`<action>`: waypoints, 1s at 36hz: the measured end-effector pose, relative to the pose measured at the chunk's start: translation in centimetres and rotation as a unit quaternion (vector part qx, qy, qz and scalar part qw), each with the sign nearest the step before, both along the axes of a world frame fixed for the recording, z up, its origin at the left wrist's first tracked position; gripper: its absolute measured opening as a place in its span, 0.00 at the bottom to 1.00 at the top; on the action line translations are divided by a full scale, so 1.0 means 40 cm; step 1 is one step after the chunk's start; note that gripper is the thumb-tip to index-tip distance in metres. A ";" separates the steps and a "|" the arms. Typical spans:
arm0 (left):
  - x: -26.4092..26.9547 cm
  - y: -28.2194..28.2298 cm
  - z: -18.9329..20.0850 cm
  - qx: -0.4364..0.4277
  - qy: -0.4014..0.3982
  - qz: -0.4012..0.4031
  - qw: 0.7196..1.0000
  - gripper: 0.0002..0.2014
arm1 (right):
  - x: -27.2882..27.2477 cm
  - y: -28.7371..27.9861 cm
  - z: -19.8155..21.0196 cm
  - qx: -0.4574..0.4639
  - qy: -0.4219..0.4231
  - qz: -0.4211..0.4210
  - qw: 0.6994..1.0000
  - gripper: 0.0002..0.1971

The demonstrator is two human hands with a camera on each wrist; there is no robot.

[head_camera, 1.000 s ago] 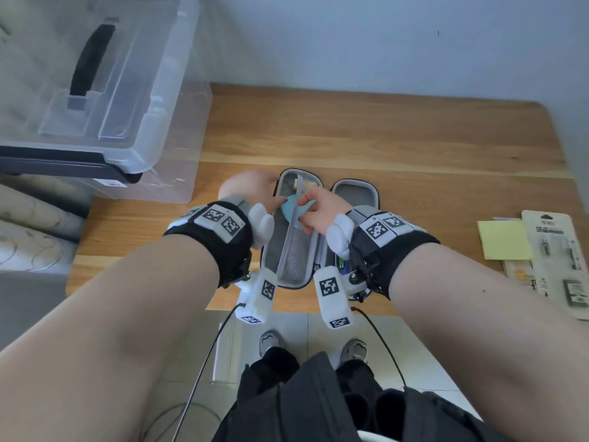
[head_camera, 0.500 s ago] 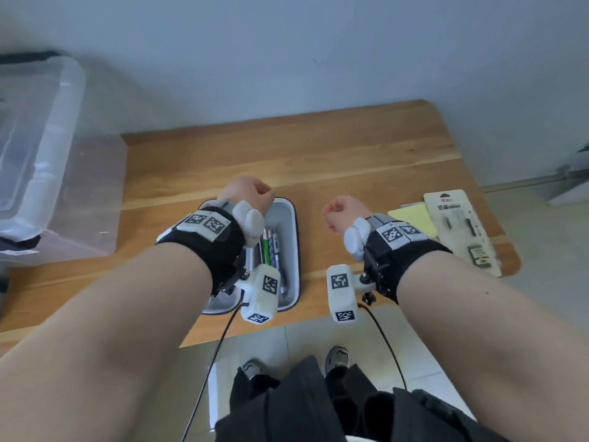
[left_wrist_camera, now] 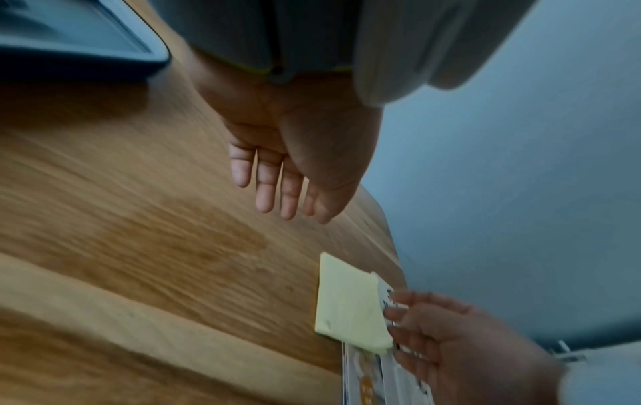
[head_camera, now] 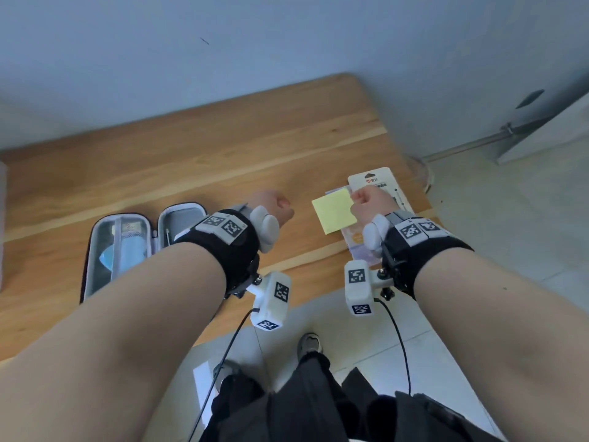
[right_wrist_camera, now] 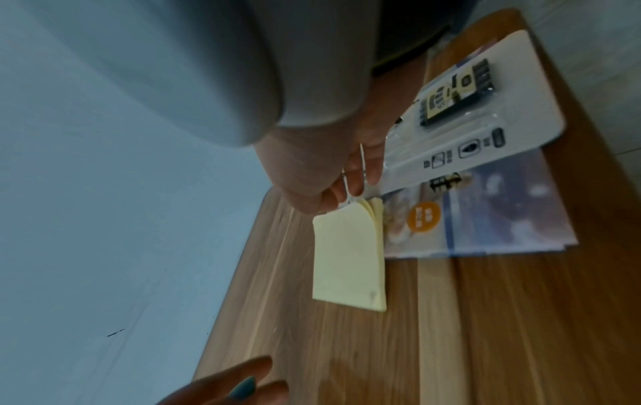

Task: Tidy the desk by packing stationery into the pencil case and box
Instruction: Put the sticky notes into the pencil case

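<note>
Sticky notes [head_camera: 334, 210] on desk [head_camera: 223, 148], right hand [head_camera: 371, 202] apparently pinching top edge; left hand [left_wrist_camera: 295, 153] hovers, fingers straight; pencil case [head_camera: 118, 244] unzipped alongside.

A wooden desk [head_camera: 197, 161] stands against a pale wall [head_camera: 255, 43], above what looks like tiled floor [head_camera: 510, 218].

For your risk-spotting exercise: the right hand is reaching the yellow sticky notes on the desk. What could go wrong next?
1. The right hand touches the corner of the sticky notes, where sheets fan apart; only some might lift.
2. The notes overlap the booklet and white card pack; these could get dragged.
</note>
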State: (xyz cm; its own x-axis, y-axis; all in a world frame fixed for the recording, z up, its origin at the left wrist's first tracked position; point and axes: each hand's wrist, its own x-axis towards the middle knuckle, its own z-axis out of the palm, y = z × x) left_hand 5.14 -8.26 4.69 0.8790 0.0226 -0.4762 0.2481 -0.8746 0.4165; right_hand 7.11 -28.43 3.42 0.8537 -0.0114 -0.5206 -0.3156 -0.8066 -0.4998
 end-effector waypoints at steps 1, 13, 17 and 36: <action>0.005 0.009 -0.001 0.000 -0.005 -0.004 1.000 0.06 | 0.010 0.020 0.006 -0.002 0.003 0.014 1.000 0.18; 0.030 0.070 -0.003 -0.017 0.026 0.003 1.000 0.07 | 0.028 0.182 0.017 -0.033 0.021 0.092 0.995 0.30; 0.033 0.096 -0.002 -0.141 0.069 0.130 0.979 0.11 | 0.025 0.213 0.012 0.002 0.019 0.082 0.996 0.30; -0.061 0.182 -0.058 -0.367 0.078 0.264 0.889 0.09 | -0.042 0.246 -0.030 0.273 0.079 -0.037 0.958 0.09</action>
